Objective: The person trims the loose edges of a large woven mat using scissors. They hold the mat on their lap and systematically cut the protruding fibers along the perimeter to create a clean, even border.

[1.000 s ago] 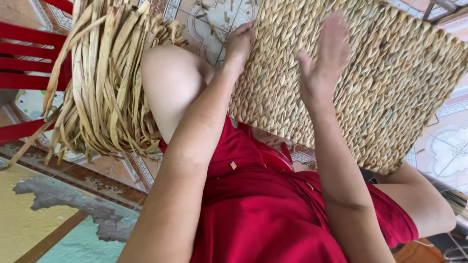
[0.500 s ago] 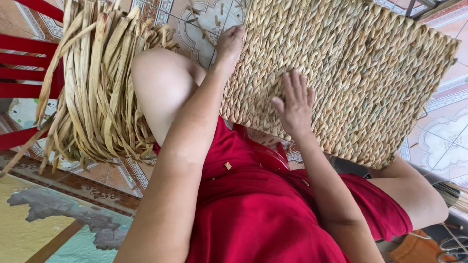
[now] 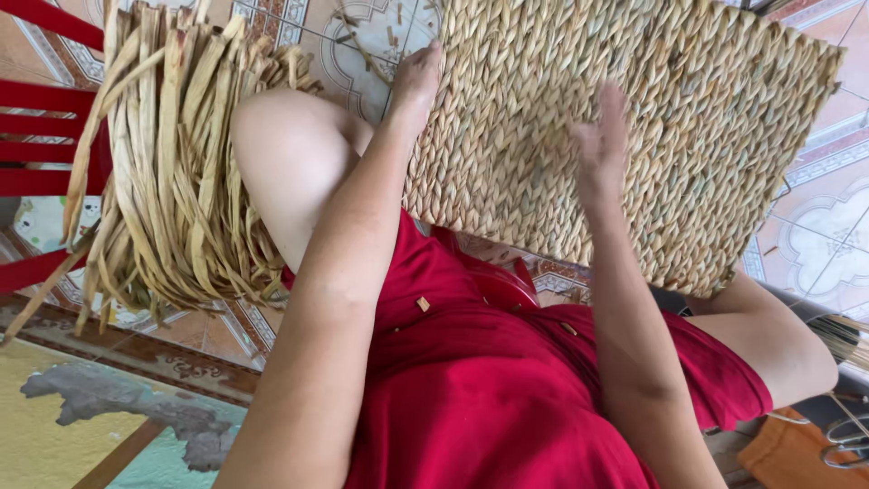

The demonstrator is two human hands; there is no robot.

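Here, woven mat (image 3: 634,136) propped across the knees, tilted toward the person for reach. Left hand (image 3: 418,77) grips the mat's near-left edge, steadying it. Right hand (image 3: 602,149) spread flat on the weave. Dried strips (image 3: 172,172) left of mat.

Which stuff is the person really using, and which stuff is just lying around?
In use:
- woven straw mat, on the lap
- left hand, at the mat's edge
- right hand, over the mat

Just lying about:
- bundle of dried straw strips
- red chair
- orange cloth
- tiled floor
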